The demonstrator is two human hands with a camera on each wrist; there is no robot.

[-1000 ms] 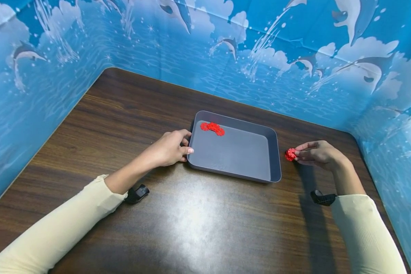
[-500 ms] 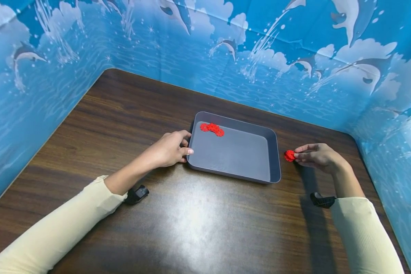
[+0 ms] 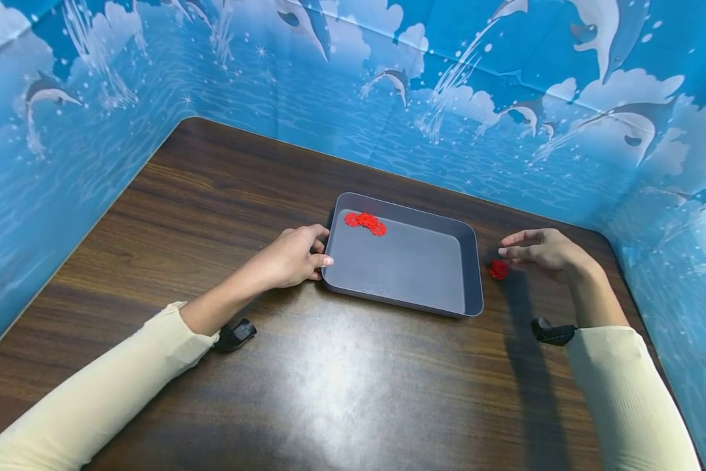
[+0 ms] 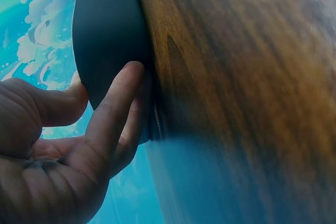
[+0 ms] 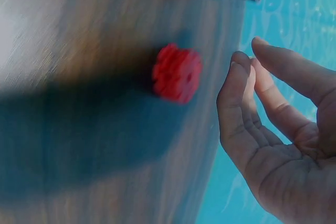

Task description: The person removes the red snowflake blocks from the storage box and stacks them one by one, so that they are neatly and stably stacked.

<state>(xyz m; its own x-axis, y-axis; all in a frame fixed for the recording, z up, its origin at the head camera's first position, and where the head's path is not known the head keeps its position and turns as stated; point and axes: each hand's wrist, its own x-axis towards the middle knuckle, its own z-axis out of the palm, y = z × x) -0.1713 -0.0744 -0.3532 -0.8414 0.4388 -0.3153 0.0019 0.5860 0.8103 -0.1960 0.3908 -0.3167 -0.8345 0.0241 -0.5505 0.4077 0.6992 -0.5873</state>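
A grey rectangular baking tray lies on the table. My left hand holds its left wall, thumb over the rim and fingers along the outer side, as the left wrist view shows of the tray wall. Several flat red notched plastic discs overlap in the tray's far left corner. Right of the tray, a small stack of red notched discs rests on the wood. Just above and behind that stack hovers my right hand, thumb and fingers apart, nothing between them; the right wrist view shows a gap between hand and stack.
The dark wood-grain table has a bright glare patch near its front. A blue dolphin-printed curtain rises along its back and sides. Black wrist cameras sit under both cream sleeves.
My right hand has let go of the red disc stack and lifted slightly from it; the stack stays on the table. The left hand and the tray have not moved.
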